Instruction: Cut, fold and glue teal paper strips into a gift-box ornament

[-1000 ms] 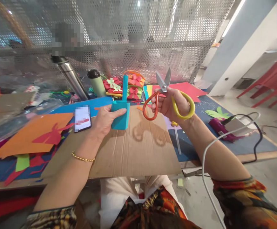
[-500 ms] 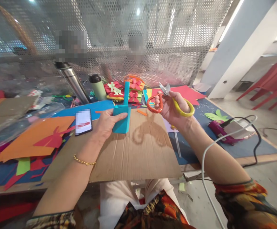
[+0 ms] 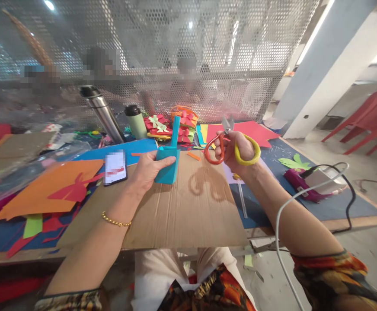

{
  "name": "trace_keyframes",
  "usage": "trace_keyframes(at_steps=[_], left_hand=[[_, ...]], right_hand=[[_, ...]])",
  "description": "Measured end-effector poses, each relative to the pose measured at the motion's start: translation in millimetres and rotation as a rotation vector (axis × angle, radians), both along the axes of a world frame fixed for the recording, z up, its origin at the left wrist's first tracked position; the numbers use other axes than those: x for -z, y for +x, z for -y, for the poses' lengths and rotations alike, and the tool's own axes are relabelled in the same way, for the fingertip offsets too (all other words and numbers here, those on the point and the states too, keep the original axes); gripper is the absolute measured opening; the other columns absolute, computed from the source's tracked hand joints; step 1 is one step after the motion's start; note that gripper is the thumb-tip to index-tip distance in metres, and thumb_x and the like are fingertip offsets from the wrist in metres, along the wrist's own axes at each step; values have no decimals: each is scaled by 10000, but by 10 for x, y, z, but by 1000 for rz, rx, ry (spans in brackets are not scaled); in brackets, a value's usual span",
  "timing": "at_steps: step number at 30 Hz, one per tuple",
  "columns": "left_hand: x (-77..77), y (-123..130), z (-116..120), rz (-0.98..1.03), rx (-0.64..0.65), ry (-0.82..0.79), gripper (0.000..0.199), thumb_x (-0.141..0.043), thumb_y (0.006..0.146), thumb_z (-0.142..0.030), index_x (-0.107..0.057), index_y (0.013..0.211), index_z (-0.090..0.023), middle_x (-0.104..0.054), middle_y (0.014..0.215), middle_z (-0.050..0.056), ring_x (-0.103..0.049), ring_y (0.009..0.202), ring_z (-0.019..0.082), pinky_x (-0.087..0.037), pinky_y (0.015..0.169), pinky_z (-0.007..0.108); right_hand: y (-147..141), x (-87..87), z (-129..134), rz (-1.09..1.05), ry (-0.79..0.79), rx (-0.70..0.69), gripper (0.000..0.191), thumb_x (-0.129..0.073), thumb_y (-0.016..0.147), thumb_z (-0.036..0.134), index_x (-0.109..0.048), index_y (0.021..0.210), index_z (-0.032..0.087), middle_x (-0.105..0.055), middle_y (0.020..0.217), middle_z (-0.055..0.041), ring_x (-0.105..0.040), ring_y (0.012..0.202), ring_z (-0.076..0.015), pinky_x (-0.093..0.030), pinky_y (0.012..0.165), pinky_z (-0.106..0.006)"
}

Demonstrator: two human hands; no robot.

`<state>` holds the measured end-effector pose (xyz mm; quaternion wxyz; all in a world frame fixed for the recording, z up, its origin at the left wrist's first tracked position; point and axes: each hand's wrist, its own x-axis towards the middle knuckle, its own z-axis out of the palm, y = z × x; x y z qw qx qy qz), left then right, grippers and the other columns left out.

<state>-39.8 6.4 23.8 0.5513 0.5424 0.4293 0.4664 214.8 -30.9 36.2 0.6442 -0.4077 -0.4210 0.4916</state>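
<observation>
My left hand (image 3: pixel 145 172) grips a small turquoise paper box (image 3: pixel 167 170) by its side, thumb across the front. A straight turquoise strip (image 3: pixel 175 133) stands up from the box's far edge. In my right hand (image 3: pixel 240 151) is a pair of scissors (image 3: pixel 228 124), one handle loop orange-red and the other yellow, with the short blades pointing away from me and slightly apart. Both hands are raised over a brown cardboard sheet (image 3: pixel 182 216), and the scissors' shadow falls on it. Scissors and box are apart. A small orange paper strip (image 3: pixel 193 156) lies between the hands.
At left lie a phone (image 3: pixel 115 167), orange paper (image 3: pixel 49 185) and red scraps. A steel flask (image 3: pixel 102 114), a green bottle (image 3: pixel 135 123) and paper flower pieces (image 3: pixel 185 123) stand behind. To the right are red paper (image 3: pixel 250 134), a purple power strip (image 3: pixel 300 183) and a white cable (image 3: pixel 282 207).
My right hand has turned the scissors, so the blades point more directly away from me and look less spread. The left hand still holds the box, almost unmoved; the view has shifted slightly.
</observation>
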Motion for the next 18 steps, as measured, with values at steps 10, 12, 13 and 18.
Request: trace_keyframes(at_steps=[10, 12, 13, 18], left_hand=[[-39, -68, -72, -62, -64, 142, 261, -927, 569, -357, -765, 699, -198, -705, 667, -13, -598, 602, 136, -505, 584, 276], [-59, -84, -79, -49, -80, 161, 273, -935, 555, -350, -758, 692, -194, -691, 650, -19, -588, 599, 130, -502, 589, 272], [-70, -86, -74, -40, -76, 161, 281, -938, 549, -350, -760, 700, -193, -687, 646, -22, -585, 597, 127, -506, 593, 273], [-111, -68, 1, -44, 24, 89, 322, -947, 518, -374, -744, 687, -191, -685, 652, -11, -585, 581, 135, -519, 572, 291]], right_hand=[[144, 60, 142, 1330, 471, 170, 184, -521, 966, 352, -607, 1082, 238, -655, 899, -66, -592, 803, -231, -429, 834, -435], [172, 96, 113, 1439, 476, 144, 153, -497, 986, 355, -582, 1000, 228, -643, 850, -55, -569, 745, -212, -403, 837, -431], [174, 115, 98, 1459, 468, 115, 159, -487, 994, 364, -560, 949, 230, -629, 814, -41, -552, 706, -198, -395, 821, -418], [114, 175, 81, 1407, 485, -61, 204, -485, 1015, 404, -551, 916, 239, -591, 748, -8, -543, 670, -186, -379, 742, -360]])
